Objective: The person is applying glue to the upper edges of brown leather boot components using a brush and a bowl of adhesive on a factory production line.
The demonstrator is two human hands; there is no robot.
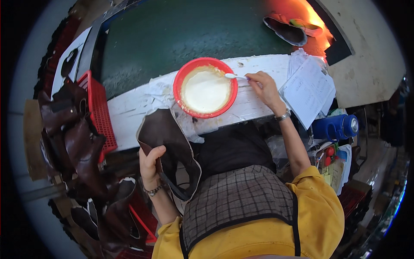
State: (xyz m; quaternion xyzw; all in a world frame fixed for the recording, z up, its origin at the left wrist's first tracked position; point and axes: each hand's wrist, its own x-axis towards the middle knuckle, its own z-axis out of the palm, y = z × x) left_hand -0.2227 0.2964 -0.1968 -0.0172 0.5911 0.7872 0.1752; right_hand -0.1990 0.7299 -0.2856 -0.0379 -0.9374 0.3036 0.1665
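Note:
My left hand is closed on a dark brown leather shoe upper, with the thumb on the near face. The upper hangs tilted in front of my lap, its opening towards me and its pale cut edge showing. Between finger and thumb, my right hand pinches a slim white-handled tool. The tool's tip reaches over the right rim of a red plastic bowl; its exact kind is too small to make out. A creamy white paste fills much of the bowl, with yellowish smears up the inner wall.
Brown leather uppers hang over a red basket at left; others lie lower down. Beyond the white ledge runs a dark green surface, with uppers under an orange glow. Papers and a blue flask sit right.

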